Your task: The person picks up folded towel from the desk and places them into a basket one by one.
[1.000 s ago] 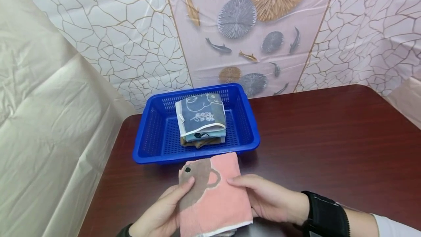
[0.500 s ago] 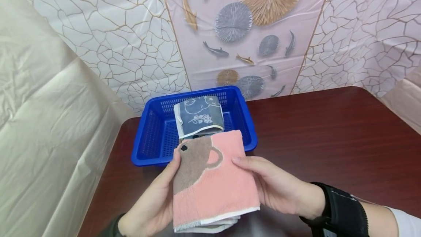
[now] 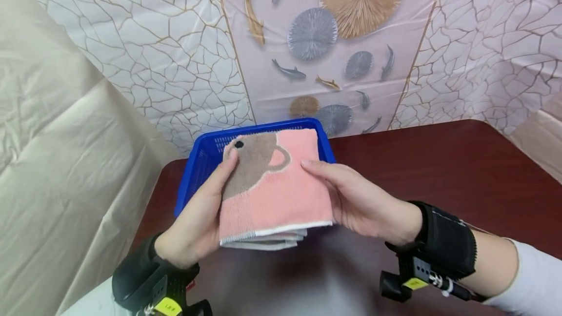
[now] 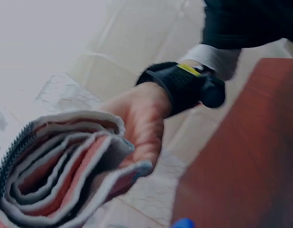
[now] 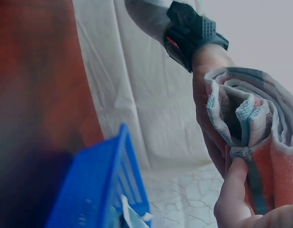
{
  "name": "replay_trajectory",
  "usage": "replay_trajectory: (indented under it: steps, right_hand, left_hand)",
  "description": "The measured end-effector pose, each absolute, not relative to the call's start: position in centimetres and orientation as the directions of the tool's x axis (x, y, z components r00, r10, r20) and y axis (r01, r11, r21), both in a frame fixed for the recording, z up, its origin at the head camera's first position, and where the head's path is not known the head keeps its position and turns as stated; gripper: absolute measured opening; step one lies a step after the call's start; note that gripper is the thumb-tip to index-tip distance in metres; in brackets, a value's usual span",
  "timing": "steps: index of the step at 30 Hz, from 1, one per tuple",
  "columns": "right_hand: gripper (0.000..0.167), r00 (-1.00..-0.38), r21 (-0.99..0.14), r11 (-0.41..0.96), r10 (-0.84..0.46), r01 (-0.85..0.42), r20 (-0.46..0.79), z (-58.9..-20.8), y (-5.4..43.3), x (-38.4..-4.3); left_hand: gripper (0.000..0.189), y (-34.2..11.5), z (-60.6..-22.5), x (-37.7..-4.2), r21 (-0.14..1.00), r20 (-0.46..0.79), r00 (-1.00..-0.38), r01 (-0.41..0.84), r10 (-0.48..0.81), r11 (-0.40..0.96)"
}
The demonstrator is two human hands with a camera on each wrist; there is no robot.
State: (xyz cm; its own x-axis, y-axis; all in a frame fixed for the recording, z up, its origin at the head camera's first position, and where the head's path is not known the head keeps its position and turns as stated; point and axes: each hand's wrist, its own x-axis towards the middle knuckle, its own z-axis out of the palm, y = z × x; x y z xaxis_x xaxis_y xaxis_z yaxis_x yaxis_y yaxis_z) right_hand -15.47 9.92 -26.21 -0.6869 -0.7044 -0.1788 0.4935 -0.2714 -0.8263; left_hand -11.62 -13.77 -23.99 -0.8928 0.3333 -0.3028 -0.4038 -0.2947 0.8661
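Note:
A folded pink towel [image 3: 276, 194] with a taupe animal figure and a black eye is held up between both hands, overlapping the basket in the head view. My left hand [image 3: 195, 208] grips its left side, thumb on top near the eye. On the right side my right hand [image 3: 364, 196] holds it, thumb laid over the pink face and the other fingers beneath. Folded layers of the towel [image 4: 65, 161] with pale edges show end-on in the left wrist view. Behind it, the blue plastic basket [image 3: 193, 179] is largely covered, and its contents are hidden from the head view.
The basket stands on a dark red-brown table [image 3: 421, 160]. A patterned cloth [image 3: 171, 52] hangs behind the table, and a cream cloth [image 3: 66, 160] hangs at the left. Pale fabric [image 5: 132, 216] shows inside the basket in the right wrist view.
Both hands have moved forward with the pink towel, from in front of the basket to overlapping it. The stack of folded towels in the basket, seen earlier, is now hidden behind it.

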Motion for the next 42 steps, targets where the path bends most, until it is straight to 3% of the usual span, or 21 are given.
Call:
replay_trajectory:
  steps: [22, 28, 36, 42]
  right_hand:
    - [0.049, -0.801, -0.855, -0.287, -0.558, 0.431, -0.216, -24.1, 6.0, -24.1]
    - [0.046, -0.853, -0.87, -0.254, -0.437, 0.422, -0.285, -25.1, 4.8, -27.3]
    - [0.033, -0.861, -0.87, -0.217, -0.374, 0.442, -0.344, -27.4, 3.6, -30.4]
    - [0.034, -0.882, -0.908, -0.072, -0.281, 0.413, -0.378, -29.4, 3.6, -31.7]
  left_hand:
    - [0.057, -14.5, -23.7, -21.1, 0.885, -0.084, -0.971, -0.176, 0.224, -0.431]
    - [0.052, -14.9, -24.9, -24.5, 0.885, -0.13, -0.974, -0.197, 0.183, -0.422]
    - [0.051, -15.6, -27.3, -28.0, 0.855, -0.212, -0.965, -0.259, 0.153, -0.449]
    - [0.052, -15.7, -29.5, -30.5, 0.853, -0.311, -0.941, -0.338, 0.134, -0.398]
